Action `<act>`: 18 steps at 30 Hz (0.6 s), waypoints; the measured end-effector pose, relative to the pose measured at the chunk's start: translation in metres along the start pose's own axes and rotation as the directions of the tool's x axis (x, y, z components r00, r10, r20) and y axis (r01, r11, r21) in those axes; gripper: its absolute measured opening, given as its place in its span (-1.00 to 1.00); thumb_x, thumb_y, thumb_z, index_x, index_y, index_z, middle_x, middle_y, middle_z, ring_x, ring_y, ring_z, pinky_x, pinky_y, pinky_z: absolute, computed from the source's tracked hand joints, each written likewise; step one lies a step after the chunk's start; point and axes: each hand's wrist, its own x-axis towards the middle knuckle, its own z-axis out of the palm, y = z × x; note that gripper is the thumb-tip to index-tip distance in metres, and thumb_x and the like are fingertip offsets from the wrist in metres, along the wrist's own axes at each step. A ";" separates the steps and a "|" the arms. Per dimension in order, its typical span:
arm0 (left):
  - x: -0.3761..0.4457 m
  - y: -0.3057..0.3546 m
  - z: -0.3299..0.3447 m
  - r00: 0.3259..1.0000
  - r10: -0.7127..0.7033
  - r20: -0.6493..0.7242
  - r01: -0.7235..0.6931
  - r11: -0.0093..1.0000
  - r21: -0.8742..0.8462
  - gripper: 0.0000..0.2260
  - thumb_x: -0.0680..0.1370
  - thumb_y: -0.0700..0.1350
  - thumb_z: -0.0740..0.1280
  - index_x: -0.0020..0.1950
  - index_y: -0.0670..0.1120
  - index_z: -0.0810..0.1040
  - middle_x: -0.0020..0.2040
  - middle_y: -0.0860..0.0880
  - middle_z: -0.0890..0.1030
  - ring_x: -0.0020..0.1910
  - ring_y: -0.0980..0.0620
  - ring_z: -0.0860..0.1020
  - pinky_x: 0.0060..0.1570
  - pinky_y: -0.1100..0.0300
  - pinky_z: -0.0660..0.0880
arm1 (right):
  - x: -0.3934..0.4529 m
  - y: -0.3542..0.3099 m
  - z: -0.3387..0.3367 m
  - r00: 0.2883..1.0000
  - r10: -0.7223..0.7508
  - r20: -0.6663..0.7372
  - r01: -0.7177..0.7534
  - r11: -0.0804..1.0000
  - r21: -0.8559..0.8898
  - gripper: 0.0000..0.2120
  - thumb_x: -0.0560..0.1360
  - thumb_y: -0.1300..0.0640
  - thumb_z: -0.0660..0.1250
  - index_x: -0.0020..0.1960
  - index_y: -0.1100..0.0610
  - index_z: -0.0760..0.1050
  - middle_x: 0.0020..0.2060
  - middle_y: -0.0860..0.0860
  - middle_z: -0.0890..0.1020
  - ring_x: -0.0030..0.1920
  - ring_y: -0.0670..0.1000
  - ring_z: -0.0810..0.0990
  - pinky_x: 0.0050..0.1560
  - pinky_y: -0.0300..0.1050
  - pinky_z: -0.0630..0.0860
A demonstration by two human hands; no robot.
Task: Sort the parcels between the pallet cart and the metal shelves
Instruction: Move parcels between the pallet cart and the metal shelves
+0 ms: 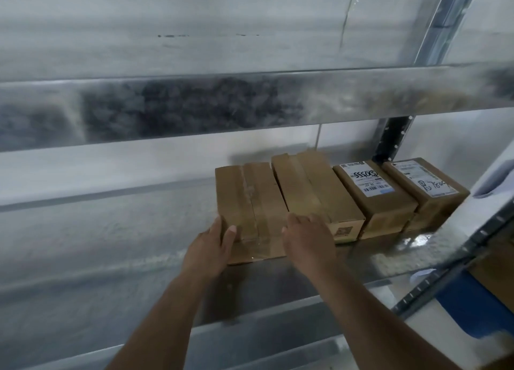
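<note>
While four brown cardboard parcels sit in a row on a galvanised metal shelf (111, 244), a person reaches in with both bare arms. Their left hand (214, 244) grips the near left corner of the leftmost parcel (250, 203), thumb on top and fingers against its side. Their right hand (306, 239) rests with relaxed fingers across the near edge where that box meets the second parcel (314, 189). Two labelled parcels (375, 197) (425, 186) stand just beside, touching, toward a slotted upright post (392, 139). An upper shelf beam (250, 105) crosses overhead.
</note>
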 end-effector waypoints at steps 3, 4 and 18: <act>0.001 -0.001 -0.002 0.999 -0.042 -0.002 0.042 0.998 -0.043 -0.51 0.61 0.16 0.02 0.48 -0.04 0.18 0.32 -0.13 0.47 0.25 -0.18 0.46 0.20 -0.03 0.41 | -0.001 -0.009 0.003 0.999 -0.033 0.017 0.034 0.999 -0.031 -0.73 0.61 0.08 0.08 0.24 0.10 0.41 0.13 0.03 0.57 0.17 0.09 0.40 0.08 -0.02 0.32; 0.000 -0.001 -0.003 0.999 -0.045 -0.017 0.044 0.998 -0.049 -0.54 0.62 0.14 0.02 0.46 -0.03 0.21 0.31 -0.12 0.49 0.23 -0.18 0.47 0.18 -0.02 0.42 | -0.002 -0.011 0.003 0.999 -0.038 0.017 0.039 0.999 -0.033 -0.72 0.61 0.08 0.08 0.25 0.10 0.41 0.15 0.03 0.57 0.19 0.10 0.40 0.12 -0.01 0.32; -0.015 -0.022 -0.021 0.979 -0.196 0.064 0.205 0.884 -0.421 -0.52 0.58 0.00 0.24 0.44 -0.12 0.20 0.19 -0.08 0.47 0.09 -0.08 0.48 0.12 -0.07 0.47 | -0.005 -0.023 0.004 0.939 0.109 0.327 -0.297 0.739 0.605 -0.45 0.61 0.09 0.18 0.52 0.12 0.05 0.45 0.12 0.28 0.37 0.11 0.35 0.15 -0.13 0.30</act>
